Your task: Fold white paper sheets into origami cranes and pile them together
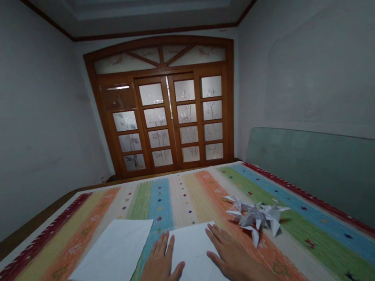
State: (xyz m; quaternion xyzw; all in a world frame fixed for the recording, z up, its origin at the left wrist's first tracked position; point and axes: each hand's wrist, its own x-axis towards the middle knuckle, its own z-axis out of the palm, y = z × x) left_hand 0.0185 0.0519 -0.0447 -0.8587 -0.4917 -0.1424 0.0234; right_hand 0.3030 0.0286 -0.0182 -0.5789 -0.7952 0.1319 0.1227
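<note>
A white sheet of paper (pixel 200 274) lies flat in front of the person. It is thin and smooth, and it looks like it has soft fold lines on it, but the room is dim, so that is hard to be sure of. The left hand (pixel 159 274) and the right hand (pixel 232 258) are both open, with the palms down and the fingers spread. Neither hand grips anything. They rest on the left and right sides of the sheet, with the paper between them.

Just left of the sheet is a second sheet of paper (pixel 113 253), lying flat and at a slant. Just right of the right hand is a small pile of folded white paper shapes (pixel 259 217) with many sharp points.

All of this sits on a woven cover (pixel 179 200) with long stripes of orange, green, blue, yellow and cream, and small stitched marks. Beside it, a pale green board (pixel 340 181) stands against the wall. Far ahead are brown wooden doors (pixel 170 114) with cloudy glass panes that show drawn plants.
</note>
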